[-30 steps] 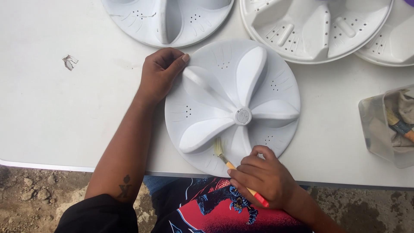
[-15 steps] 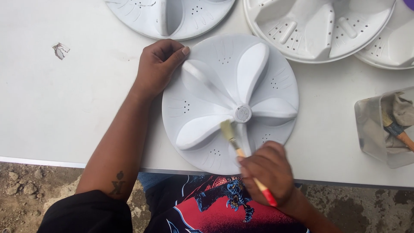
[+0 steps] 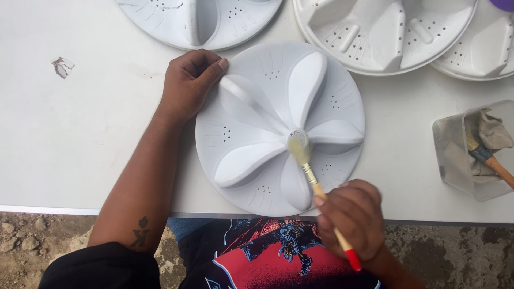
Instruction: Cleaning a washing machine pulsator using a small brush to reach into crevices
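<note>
Since the earlier frames the brush [image 3: 316, 187] has travelled up the disc [image 3: 278, 128]: a second ago its bristles sat low on the near rim, half a second ago they were partway up between two vanes, and now they press on the small round hub at the disc's centre. Its wooden handle slants down and to the right, ending in a red tip just past the right hand [image 3: 350, 222], whose grip is closed around the handle with the fingers curled over it. That hand sits a little higher and further right than before, at the worktop's [image 3: 80, 150] near edge. At the disc's upper left rim the left hand [image 3: 187, 85] has hardly changed; its grip is clamped on the rim, thumb lying on top of the white plastic and fingers folded at the edge. White and five-vaned, the disc lies flat near the worktop's front edge, in the same place as before. Three more white discs lie along the far edge, cut off by the frame. At the right stands a clear tub [image 3: 455, 155] holding a rag and a second brush [image 3: 490, 158]. A scrap [image 3: 62, 66] of torn paper lies at the far left.
</note>
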